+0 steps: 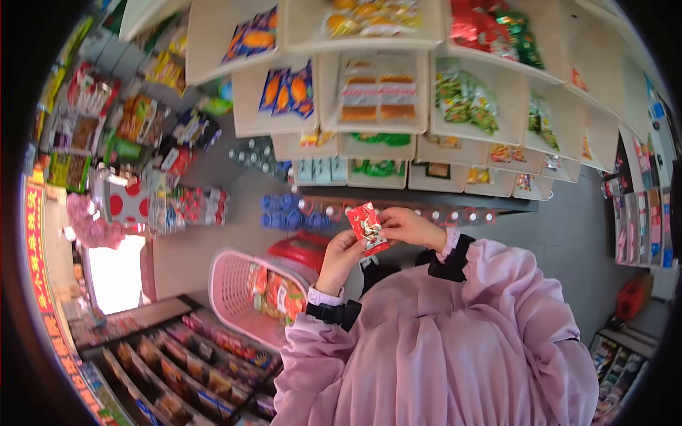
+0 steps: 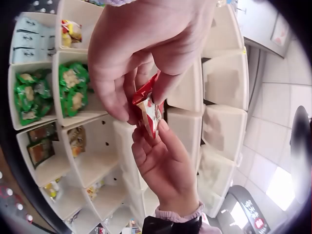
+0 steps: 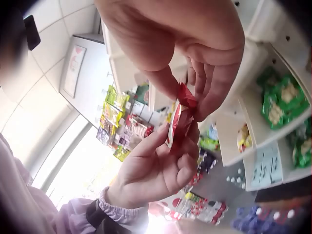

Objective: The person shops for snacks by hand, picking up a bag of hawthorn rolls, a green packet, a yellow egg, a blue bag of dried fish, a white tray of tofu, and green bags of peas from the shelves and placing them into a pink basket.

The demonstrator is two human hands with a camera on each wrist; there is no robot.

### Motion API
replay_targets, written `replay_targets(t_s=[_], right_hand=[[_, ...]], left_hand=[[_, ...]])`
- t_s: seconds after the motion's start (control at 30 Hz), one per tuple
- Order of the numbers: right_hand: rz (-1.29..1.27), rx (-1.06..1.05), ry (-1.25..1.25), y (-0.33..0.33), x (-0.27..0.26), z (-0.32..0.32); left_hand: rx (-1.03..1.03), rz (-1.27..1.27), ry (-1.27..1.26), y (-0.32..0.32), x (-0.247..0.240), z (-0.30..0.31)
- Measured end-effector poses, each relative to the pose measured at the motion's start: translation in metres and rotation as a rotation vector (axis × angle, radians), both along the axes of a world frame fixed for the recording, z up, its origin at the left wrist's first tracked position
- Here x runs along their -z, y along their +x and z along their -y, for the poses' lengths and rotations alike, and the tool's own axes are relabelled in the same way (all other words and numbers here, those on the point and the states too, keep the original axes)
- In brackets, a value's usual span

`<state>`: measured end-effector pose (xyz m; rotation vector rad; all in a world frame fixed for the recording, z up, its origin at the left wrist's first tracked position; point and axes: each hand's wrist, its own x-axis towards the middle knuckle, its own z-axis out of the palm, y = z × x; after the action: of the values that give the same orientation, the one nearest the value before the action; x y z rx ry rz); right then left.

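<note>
A small red packet (image 1: pixel 367 228) with a printed picture is held between both hands in front of the body. The left hand (image 1: pixel 339 257) pinches its lower left side with thumb and fingers. On the packet's right side, the right hand (image 1: pixel 413 227) grips with thumb and fingertips. Seen from the left wrist view, the packet (image 2: pixel 148 111) is edge-on, with the left hand (image 2: pixel 146 44) above and the right hand (image 2: pixel 168 168) below. In the right wrist view the packet (image 3: pixel 181 114) lies between the right hand (image 3: pixel 180 44) and the left hand (image 3: pixel 156 170).
Shelf bins (image 1: pixel 477 106) with bagged snacks rise in front. A pink basket (image 1: pixel 229 295) holding packages stands at the lower left, beside a red object (image 1: pixel 302 250). Bottles (image 1: pixel 284 211) stand below the bins. Compartments of packaged goods (image 1: pixel 192 366) are at the lower left.
</note>
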<state>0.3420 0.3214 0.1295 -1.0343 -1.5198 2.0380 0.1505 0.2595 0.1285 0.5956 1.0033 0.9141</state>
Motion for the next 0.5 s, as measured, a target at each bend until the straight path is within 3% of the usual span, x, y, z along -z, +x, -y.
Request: replay_targets(t_s=[0.17,0.23,0.4,0.5], right_hand=[[0.077,-0.232,-0.124,-0.062,0.048,0.036],[0.168,-0.369,0.052,-0.086,0.056,0.045],[0.131,-0.448,0.320,-0.152,0.076,0.079],[0.126,-0.496,0.184,-0.189,0.074,0.100]], left_hand=[[-0.063,-0.139,-0.191,-0.046,0.010,0.062],[-0.188,-0.025,-0.187,-0.065,0.037,0.089],[-0.272,-0.140,-0.128,-0.118,0.057,0.139],[-0.372,-0.144,-0.227,-0.146,0.052,0.162]])
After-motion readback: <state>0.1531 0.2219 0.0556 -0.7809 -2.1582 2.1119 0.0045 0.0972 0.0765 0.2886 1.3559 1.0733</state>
